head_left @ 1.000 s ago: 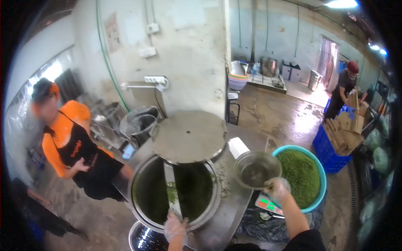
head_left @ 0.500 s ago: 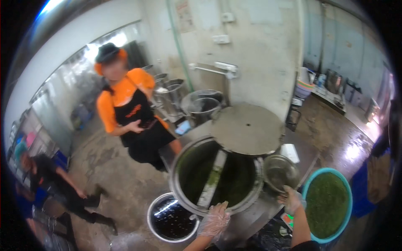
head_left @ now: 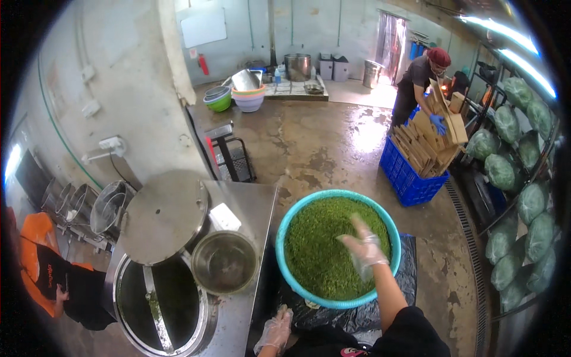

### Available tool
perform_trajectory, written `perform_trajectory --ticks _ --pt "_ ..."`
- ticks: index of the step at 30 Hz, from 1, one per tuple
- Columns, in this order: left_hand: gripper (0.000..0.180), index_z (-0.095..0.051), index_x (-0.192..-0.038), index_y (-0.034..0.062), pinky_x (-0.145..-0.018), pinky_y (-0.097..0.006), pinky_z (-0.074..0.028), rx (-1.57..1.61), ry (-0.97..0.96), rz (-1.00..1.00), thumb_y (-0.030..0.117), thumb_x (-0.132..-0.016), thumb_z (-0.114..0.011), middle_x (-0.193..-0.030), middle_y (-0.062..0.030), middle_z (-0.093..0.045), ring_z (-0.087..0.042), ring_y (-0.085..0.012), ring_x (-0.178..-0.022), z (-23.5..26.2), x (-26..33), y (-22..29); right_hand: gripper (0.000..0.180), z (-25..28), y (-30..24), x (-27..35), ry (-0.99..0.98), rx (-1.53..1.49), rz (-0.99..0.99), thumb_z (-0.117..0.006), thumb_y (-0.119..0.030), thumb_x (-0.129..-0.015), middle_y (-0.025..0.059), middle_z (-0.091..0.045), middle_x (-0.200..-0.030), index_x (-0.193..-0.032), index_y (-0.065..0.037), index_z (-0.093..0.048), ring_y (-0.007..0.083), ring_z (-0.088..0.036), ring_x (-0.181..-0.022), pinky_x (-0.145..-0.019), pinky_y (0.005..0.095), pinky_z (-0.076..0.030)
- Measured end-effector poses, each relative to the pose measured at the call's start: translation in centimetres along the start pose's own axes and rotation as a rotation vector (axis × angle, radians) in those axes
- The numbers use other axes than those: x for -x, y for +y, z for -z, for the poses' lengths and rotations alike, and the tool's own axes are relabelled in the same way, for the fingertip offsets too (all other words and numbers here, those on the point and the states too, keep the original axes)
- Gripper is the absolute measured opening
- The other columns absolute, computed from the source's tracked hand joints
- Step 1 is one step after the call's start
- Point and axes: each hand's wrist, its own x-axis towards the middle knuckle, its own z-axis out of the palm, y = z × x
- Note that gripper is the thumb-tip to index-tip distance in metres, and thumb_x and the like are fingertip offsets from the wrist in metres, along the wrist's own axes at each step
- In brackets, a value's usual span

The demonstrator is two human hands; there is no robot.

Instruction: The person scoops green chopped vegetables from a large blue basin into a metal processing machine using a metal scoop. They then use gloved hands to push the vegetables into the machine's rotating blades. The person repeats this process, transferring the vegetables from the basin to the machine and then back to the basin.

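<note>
My right hand point(head_left: 365, 249), in a clear plastic glove, hovers over the round turquoise tub point(head_left: 281, 250); its fingers are apart and somewhat blurred. Chopped green leaves point(head_left: 318, 253) fill the tub almost to the rim; whether my fingertips touch them I cannot tell. My left hand point(head_left: 276, 331), also gloved, is low beside the steel table point(head_left: 253, 285), its fingers extended and nothing seen in them. On that table stand a steel bowl point(head_left: 224, 262) and a large pot point(head_left: 119, 312) of dark green contents, with a flat metal bar across its mouth and a round lid point(head_left: 160, 217) behind.
Black plastic sheeting point(head_left: 407, 279) lies under the tub. At the far right a co-worker point(head_left: 416, 77) handles cardboard in a blue crate point(head_left: 410, 178). Bagged green bundles point(head_left: 529, 202) fill a rack at right. Another person in an orange top point(head_left: 41, 262) stands at left.
The view has swung right, from the pot to the tub. My left hand has left the pot's rim; my right hand has moved from beside the bowl to over the leaves.
</note>
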Motion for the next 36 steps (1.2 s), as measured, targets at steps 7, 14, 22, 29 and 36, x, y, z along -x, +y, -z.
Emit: perform_trajectory --ticks 7,14,22,29,36 --pt "0.077 -0.037 -0.151 0.0006 -0.113 -0.039 -0.037 1.137 -0.111 0.368 0.051 -0.097 -0.059 -0.155 -0.0173 -0.039 -0.039 -0.0298 -0.142 -5.4 -6.8 -0.1 0.085 -0.5 2.9 -10.4 -0.03 0.578 -0.424 -0.044 -0.066 -0.094 0.0128 -0.013 -0.165 -0.16 -0.026 -0.007 0.0388 -0.016 -0.15 -0.122 0.0479 -0.022" --pt "0.063 -0.033 -0.145 0.0091 -0.091 -0.042 -0.056 1.306 0.024 0.352 0.013 -0.094 -0.069 -0.125 -0.0149 -0.06 -0.061 -0.0277 -0.113 -6.8 -10.9 -0.9 0.074 -6.6 -0.7 -14.8 -0.55 1.007 -0.065 -0.041 -0.064 -0.095 0.0093 -0.025 -0.163 -0.156 -0.023 -0.031 0.0324 -0.03 -0.147 -0.121 0.0435 -0.025" --pt "0.063 -0.03 -0.145 0.0121 -0.085 -0.04 -0.06 1.202 0.07 0.32 0.009 -0.094 -0.066 -0.118 -0.0161 -0.064 -0.066 -0.0272 -0.105 -8.8 -11.9 -1.1 0.064 -6.9 1.9 -2.3 -0.901 1.45 0.601 -0.043 -0.042 -0.102 0.0106 -0.016 -0.165 -0.158 -0.02 -0.023 0.0305 -0.016 -0.152 -0.123 0.0544 -0.01" --pt "0.077 -0.015 -0.152 0.0067 -0.083 -0.038 -0.06 1.078 0.137 0.337 0.02 -0.096 -0.066 -0.112 -0.0166 -0.069 -0.07 -0.0262 -0.097 -10.3 -10.9 -2.2 0.077 -0.5 3.4 -4.3 -0.472 1.429 0.484 -0.054 -0.04 -0.098 0.0047 -0.013 -0.166 -0.16 -0.022 -0.012 0.0276 -0.012 -0.153 -0.124 0.0526 -0.006" --pt "0.094 -0.008 -0.16 0.0146 -0.081 -0.038 -0.056 0.755 0.064 0.342 0.052 -0.093 -0.061 -0.106 -0.0185 -0.071 -0.072 -0.028 -0.089 -7.9 -12.1 -2.7 0.086 -2.1 5.4 -14.4 -0.197 1.044 0.017 -0.058 -0.043 -0.096 0.0065 -0.01 -0.167 -0.161 -0.02 -0.007 0.029 -0.013 -0.153 -0.124 0.0493 -0.013"
